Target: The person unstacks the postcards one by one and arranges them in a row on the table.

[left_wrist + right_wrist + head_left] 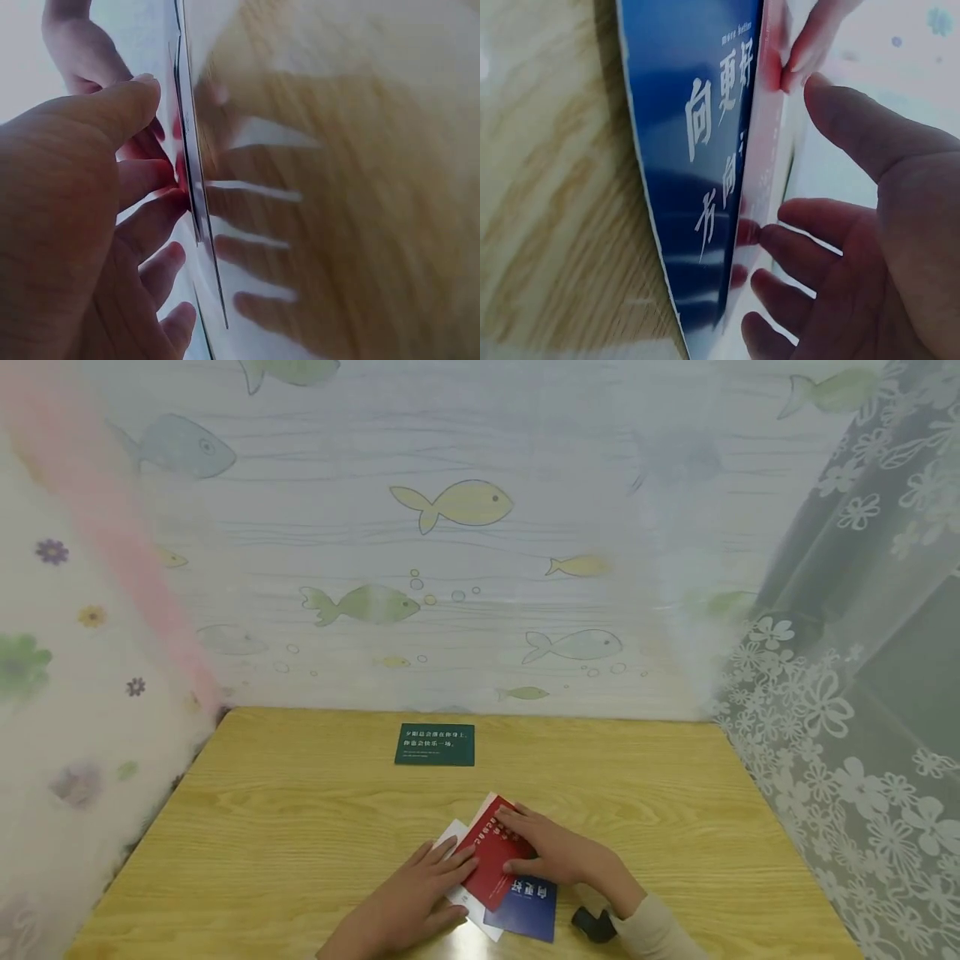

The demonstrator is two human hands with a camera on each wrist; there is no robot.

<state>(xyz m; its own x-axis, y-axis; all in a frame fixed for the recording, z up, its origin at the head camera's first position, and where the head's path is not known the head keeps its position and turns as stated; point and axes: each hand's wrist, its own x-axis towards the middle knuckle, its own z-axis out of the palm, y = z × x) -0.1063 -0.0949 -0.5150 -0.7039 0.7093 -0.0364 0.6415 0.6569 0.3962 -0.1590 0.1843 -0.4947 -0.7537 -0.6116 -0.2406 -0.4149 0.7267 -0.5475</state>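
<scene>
A small pile of printed cards lies fanned out near the front middle of the table. On top is a red card [489,862] with white writing; a blue card [521,918] and a white card [480,917] show from beneath it. My left hand [411,897] rests on the pile's left side, fingertips touching the red card. From the right, my right hand [562,852] lies over the red card's upper right edge, fingers extended. In the right wrist view the blue card [679,112] bears large white characters. The left wrist view shows the cards edge-on.
A dark green card [435,744] with white text lies flat towards the back of the wooden table [300,793]. Beside my right wrist sits a small black object [592,925], its kind unclear. Fish-patterned cloth [465,552] hangs behind, and a lace curtain [840,777] borders the right.
</scene>
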